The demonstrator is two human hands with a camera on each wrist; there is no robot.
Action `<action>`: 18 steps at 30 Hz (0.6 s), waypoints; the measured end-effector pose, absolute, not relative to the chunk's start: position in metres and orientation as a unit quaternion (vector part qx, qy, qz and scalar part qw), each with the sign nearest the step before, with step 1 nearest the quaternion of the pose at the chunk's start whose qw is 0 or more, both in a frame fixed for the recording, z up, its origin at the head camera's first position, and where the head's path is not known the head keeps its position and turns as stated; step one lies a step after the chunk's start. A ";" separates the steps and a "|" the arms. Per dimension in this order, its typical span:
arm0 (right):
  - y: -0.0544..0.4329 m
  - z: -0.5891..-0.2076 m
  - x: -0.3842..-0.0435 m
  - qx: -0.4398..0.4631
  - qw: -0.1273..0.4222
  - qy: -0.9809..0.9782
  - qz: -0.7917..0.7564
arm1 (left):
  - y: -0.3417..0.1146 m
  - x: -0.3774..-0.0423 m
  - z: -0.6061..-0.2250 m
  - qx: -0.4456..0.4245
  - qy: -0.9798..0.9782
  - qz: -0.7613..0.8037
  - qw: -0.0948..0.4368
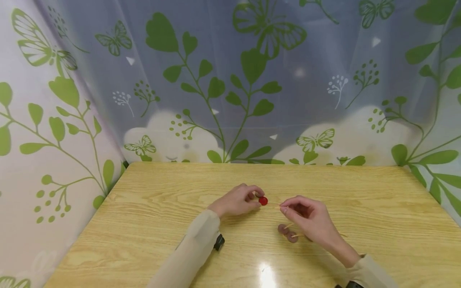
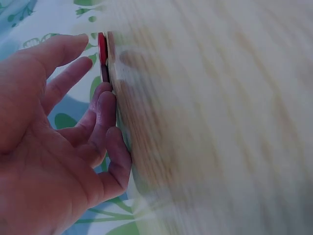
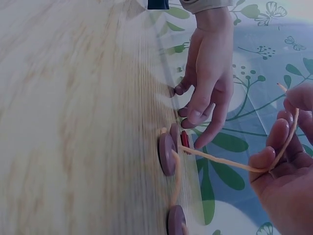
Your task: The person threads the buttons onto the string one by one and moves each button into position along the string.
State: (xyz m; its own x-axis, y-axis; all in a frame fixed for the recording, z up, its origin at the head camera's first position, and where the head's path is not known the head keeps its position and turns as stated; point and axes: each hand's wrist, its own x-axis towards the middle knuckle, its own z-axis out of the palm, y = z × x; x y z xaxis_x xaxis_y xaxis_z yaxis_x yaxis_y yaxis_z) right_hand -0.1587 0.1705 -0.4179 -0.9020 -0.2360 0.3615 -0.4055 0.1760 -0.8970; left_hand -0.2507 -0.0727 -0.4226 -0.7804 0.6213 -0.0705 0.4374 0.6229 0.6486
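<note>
My left hand (image 1: 235, 201) reaches over the tabletop at a red disc (image 1: 263, 201), its thumb and index finger parted on either side. In the left wrist view a darker disc (image 2: 104, 73) lies right beside the red one, close to the fingertips; contact is hard to tell. My right hand (image 1: 312, 219) pinches a thin pale-orange cord (image 3: 222, 161) near its end, which pokes out past the fingertips. Purplish-brown discs (image 1: 292, 237) are threaded on that cord and lie on the table below the right hand, partly hidden by it.
Both hands work above a wood-grain table (image 1: 151, 240). A patterned curtain (image 1: 201, 80) with leaves and butterflies stands behind its far edge and along the sides. Dark wrist devices (image 1: 219, 242) sit at the cuffs of the beige sleeves (image 1: 194, 248).
</note>
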 end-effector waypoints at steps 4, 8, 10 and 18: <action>0.172 -0.419 -0.159 0.211 0.073 -0.763 0.606 | -0.070 -0.252 -0.422 0.304 0.895 0.294 0.144; 0.172 -0.420 -0.159 0.214 0.074 -0.762 0.607 | -0.068 -0.253 -0.422 0.313 0.899 0.274 0.138; 0.173 -0.420 -0.160 0.216 0.073 -0.761 0.607 | -0.067 -0.253 -0.423 0.314 0.900 0.268 0.138; 0.174 -0.421 -0.159 0.214 0.069 -0.765 0.604 | -0.067 -0.252 -0.422 0.312 0.903 0.258 0.142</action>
